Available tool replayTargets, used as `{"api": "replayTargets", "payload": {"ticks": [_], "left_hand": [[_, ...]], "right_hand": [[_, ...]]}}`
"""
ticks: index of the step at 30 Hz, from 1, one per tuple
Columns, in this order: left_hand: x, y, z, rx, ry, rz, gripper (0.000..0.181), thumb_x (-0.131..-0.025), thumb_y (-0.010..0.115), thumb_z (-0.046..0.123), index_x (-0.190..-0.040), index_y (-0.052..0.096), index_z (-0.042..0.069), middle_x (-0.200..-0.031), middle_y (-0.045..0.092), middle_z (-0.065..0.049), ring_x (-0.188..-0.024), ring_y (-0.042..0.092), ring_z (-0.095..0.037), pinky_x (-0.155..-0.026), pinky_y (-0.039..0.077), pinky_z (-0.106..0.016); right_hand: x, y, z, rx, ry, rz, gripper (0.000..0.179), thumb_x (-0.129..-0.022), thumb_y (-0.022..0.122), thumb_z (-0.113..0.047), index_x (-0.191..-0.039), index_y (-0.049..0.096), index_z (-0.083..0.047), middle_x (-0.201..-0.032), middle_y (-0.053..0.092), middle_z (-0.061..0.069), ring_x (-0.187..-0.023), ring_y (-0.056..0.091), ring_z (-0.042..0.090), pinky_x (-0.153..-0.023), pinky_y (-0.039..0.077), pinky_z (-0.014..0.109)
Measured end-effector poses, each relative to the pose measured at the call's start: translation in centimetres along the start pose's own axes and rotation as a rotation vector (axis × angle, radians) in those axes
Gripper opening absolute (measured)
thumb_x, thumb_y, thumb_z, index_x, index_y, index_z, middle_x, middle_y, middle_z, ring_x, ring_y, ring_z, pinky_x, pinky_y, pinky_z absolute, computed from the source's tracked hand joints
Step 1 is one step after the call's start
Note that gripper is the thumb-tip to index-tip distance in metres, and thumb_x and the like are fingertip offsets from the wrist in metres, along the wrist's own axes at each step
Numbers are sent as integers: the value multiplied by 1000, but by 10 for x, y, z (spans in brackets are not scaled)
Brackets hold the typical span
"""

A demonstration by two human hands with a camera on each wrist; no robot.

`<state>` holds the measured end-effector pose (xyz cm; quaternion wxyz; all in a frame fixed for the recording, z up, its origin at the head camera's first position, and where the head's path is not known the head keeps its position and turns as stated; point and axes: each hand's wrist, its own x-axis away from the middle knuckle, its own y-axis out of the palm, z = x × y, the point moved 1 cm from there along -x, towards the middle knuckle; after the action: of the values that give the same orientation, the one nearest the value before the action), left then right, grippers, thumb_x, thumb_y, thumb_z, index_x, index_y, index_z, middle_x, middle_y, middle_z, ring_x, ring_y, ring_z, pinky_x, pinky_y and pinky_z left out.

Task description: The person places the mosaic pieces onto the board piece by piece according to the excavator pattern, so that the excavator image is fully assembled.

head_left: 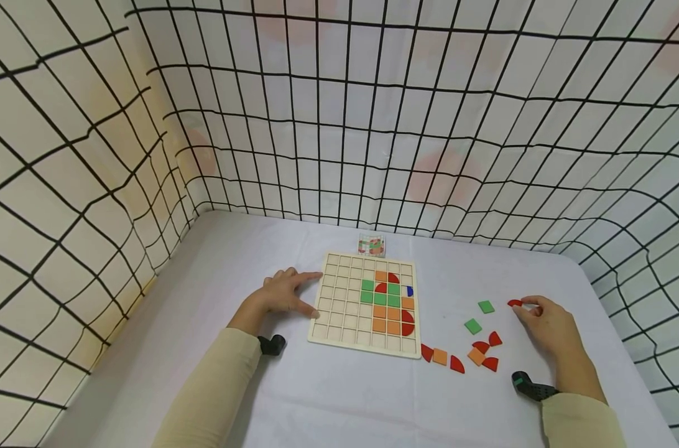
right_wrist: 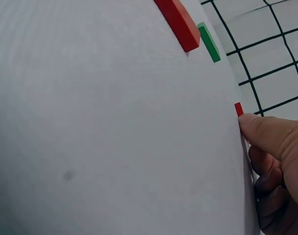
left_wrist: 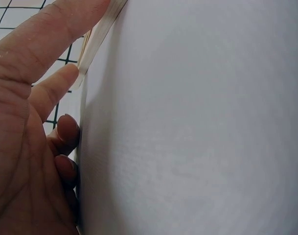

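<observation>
A pale wooden grid board (head_left: pixel 342 298) lies on the table, with green, orange, red and blue tiles set in its right half. At its left edge my left hand (head_left: pixel 283 292) touches the rim with spread thumb and index finger; the left wrist view shows that thumb (left_wrist: pixel 56 29) against the board's side. Off to the right, my right hand (head_left: pixel 552 323) pinches a red quarter-circle tile (head_left: pixel 515 303) between thumb and fingers. The same red tile (right_wrist: pixel 239 108) shows partly in the right wrist view, the rest hidden by the thumb. Two green square tiles (head_left: pixel 473 326) lie left of this hand.
Between board and right hand lie loose red quarter-circle tiles (head_left: pixel 457 364) and orange squares (head_left: pixel 439 356). Behind the board is a small patterned card (head_left: pixel 371 245). Black wire mesh (head_left: pixel 345 124) surrounds the white-covered table (head_left: pixel 339 398) at the back and sides.
</observation>
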<state>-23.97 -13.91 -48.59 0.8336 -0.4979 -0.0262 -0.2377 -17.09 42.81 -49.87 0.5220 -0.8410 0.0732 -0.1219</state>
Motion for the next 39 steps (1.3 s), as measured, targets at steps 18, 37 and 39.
{"api": "replayTargets", "payload": {"ticks": [18,37,39], "left_hand": [[1,0,0,11,4,-4,98,-67,89,58,-153,45,41,-119,53,-1,-98,42,-18,-85,29,-39],[1,0,0,4,14,-2,97,-67,88,57,-153,45,40,-119,53,-1,-99,42,-18,-87,30,-40],[1,-1,0,2,12,-2,98,-67,88,58,-153,45,40,-119,53,-1,-100,42,-18,-87,30,-40]], "right_hand": [[2,5,-1,9,-22,19,54,-102,59,-42,-133,55,2,-97,56,18,-91,51,33,-70,43,39],[8,1,-30,16,-107,35,53,-101,60,-43,-134,56,-1,-91,55,11,-88,51,27,-66,43,32],[8,0,-37,21,-130,37,50,-101,62,-40,-133,56,-1,-91,57,11,-87,51,26,-65,43,30]]}}
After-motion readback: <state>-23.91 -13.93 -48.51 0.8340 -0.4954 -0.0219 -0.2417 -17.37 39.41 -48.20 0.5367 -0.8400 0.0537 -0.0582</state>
